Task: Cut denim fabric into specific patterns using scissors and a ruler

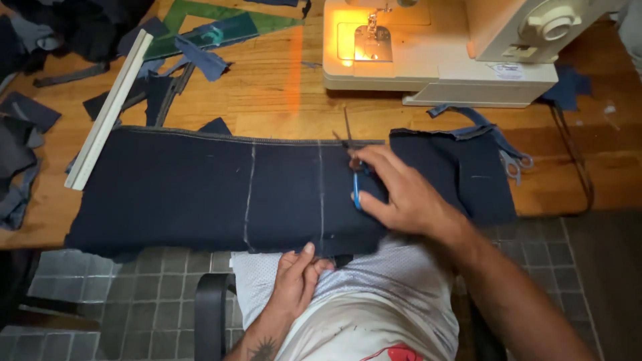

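A long piece of dark navy cloth lies flat across the wooden table, with two chalk lines drawn across it. My right hand rests on the cloth at its right part and grips blue-handled scissors, their blades pointing toward the far hem. My left hand pinches the near edge of the cloth at the table's front, just below the right chalk line.
A cream sewing machine with its lamp lit stands at the back right. A long white ruler lies at the left, a green triangle behind it. Fabric scraps litter the left side. Small snips lie right of the cloth.
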